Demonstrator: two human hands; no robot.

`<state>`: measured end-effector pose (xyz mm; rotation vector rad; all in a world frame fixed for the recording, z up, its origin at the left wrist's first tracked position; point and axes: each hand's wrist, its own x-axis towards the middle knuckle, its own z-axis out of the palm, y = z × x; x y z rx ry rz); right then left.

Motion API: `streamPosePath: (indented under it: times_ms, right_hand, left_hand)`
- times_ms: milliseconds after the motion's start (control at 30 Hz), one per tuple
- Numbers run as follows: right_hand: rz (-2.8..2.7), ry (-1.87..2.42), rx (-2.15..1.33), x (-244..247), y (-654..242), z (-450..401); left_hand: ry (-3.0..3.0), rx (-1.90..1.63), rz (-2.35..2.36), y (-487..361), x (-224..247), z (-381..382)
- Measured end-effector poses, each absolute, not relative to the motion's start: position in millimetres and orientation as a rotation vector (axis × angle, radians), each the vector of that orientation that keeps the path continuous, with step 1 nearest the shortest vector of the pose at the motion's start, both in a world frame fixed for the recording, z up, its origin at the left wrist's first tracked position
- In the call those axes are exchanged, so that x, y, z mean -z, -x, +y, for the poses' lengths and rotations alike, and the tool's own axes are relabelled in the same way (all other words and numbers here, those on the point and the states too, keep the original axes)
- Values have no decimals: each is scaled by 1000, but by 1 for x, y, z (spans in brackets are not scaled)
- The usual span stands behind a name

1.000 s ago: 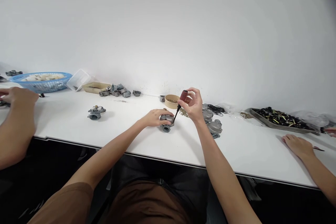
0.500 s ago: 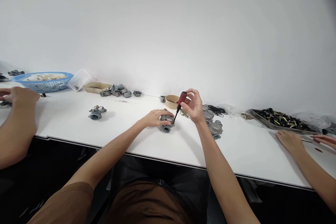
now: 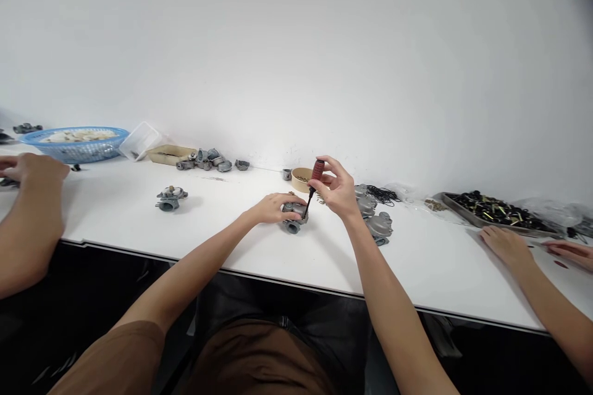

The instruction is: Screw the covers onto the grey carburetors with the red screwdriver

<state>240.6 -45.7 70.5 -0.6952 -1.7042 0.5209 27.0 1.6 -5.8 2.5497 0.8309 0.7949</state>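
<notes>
Right hand [image 3: 337, 190], fingers pinched round the red-handled screwdriver [image 3: 317, 171], any lettering too small to read! The shaft slants down to the right edge of a grey metal housing [image 3: 292, 228], resting on the white worktop [image 3: 296, 262]. Left hand [image 3: 272, 208] has fingers curled over that housing, gripping it; behind sits a tan bowl [image 3: 297, 183] of small brassy pieces.

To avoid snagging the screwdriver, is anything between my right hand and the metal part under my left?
Only the red-handled screwdriver, held in the right hand; it slants down to the right side of the metal part. Nothing visible blocks it; the left hand lies left of the tool.
</notes>
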Motion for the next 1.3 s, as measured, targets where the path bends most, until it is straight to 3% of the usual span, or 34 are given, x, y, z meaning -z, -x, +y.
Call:
streamPosePath:
  times_ms: [233, 333, 800, 1033, 1300]
  right_hand:
    - [-1551, 699, -384, -60, -240, -36]
    - [-1536, 886, -230, -58, -249, -29]
    - [-2317, 1686, -302, -2, -279, 4]
    - [-2297, 1626, -211, 1, -279, 7]
    - [-2198, 1233, -15, -14, -239, -26]
  left_hand:
    - [-2533, -780, 830, -26, -1, -5]
    - [-2531, -777, 843, -25, -4, -7]
    - [-2453, -739, 1056, -28, 0, -16]
    - [-2147, -834, 1261, -44, 1, -22]
    - [-1588, -715, 1337, -37, 11, 3]
